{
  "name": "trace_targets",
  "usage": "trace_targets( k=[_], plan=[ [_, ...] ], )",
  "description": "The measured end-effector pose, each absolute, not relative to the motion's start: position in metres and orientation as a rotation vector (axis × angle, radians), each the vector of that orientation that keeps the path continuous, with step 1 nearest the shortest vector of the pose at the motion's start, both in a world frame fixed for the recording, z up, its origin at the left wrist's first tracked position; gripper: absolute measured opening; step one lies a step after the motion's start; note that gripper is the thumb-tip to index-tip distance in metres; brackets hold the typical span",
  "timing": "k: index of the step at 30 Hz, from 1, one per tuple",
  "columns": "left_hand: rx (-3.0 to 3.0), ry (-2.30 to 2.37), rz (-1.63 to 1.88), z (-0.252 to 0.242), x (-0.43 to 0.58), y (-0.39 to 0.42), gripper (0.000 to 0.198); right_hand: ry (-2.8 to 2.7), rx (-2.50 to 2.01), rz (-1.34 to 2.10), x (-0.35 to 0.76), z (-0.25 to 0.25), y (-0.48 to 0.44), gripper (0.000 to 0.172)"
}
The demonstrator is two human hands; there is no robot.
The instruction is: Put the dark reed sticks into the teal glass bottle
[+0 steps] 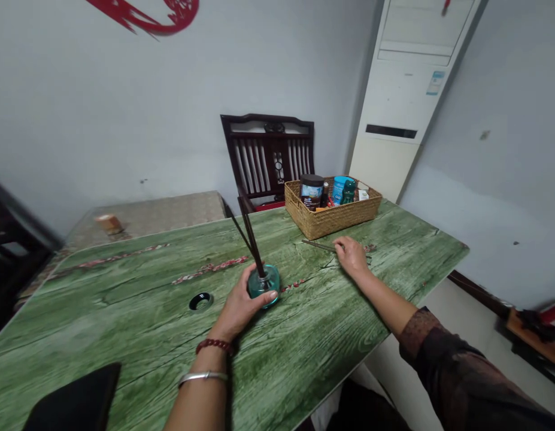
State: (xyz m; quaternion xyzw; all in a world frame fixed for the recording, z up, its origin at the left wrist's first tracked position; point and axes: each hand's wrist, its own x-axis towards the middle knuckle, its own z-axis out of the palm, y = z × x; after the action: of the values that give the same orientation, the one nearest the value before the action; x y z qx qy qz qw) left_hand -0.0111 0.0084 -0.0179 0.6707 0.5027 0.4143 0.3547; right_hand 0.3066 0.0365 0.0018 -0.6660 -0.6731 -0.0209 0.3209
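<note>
Diffuser bottle [263,285], teal glass, sits upright on the surface [115,323], green wood-print top, mid-area, near the far edge side. Dark reeds [249,236] stand in its neck, fanned and tilted away from the camera.

Left grip [236,305] wrapped around the bottle, fingers and thumb closed on the glass, so it's holding it. Silver bangle [203,376] and red bead bracelet [214,345] on that wrist.

Right grip [351,257] is down on the surface, fingers loosely bunched at the end of loose reeds [320,245], which lie flat. Touching them, but can't tell if pinching. Dark patterned sleeve [457,371] on that arm.

Black ring [200,301] lies just left of the bottle. Wicker basket [333,209] sits at the far edge, well right of the bottle, holding a dark-lidded jar [312,193], a blue cup [338,188] and a green bottle [348,193]. Black flat item [75,398] at the near edge.

Beyond: dark wooden chair [268,157], a glass-topped table [146,215] with a small cylinder [109,223] on it, and a white floor-standing AC unit [396,90].
</note>
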Motion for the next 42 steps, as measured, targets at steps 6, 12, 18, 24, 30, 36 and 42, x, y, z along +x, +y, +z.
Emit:
trace_targets(
  k=[6,12,18,24,30,36,42],
  plan=[
    [1.741,1.33,1.059,-0.014,-0.011,0.007,0.081,-1.886,-1.957,-0.141,0.325,-0.025,0.041,0.028],
    [1.752,1.351,1.044,-0.012,-0.011,0.007,0.081,-1.98,-1.966,-0.169,0.32,-0.022,0.039,0.022],
    [1.75,1.312,1.047,-0.014,-0.013,0.007,0.079,-2.058,-1.862,-0.107,0.314,-0.019,0.031,0.027],
    [1.731,1.297,1.065,-0.013,-0.01,0.005,0.079,-2.215,-1.865,-0.061,0.306,-0.014,0.024,0.023],
    [1.724,1.278,1.096,-0.012,-0.007,0.002,0.083,-2.268,-2.006,-0.097,0.3,0.0,0.021,0.021],
    [1.746,1.221,1.089,-0.014,-0.008,0.002,0.082,-1.91,-1.553,0.124,0.287,0.047,0.022,0.012],
    [1.745,1.2,1.106,-0.02,-0.009,0.005,0.082,-1.491,-0.796,0.676,0.231,0.109,0.017,0.021]
  ],
)
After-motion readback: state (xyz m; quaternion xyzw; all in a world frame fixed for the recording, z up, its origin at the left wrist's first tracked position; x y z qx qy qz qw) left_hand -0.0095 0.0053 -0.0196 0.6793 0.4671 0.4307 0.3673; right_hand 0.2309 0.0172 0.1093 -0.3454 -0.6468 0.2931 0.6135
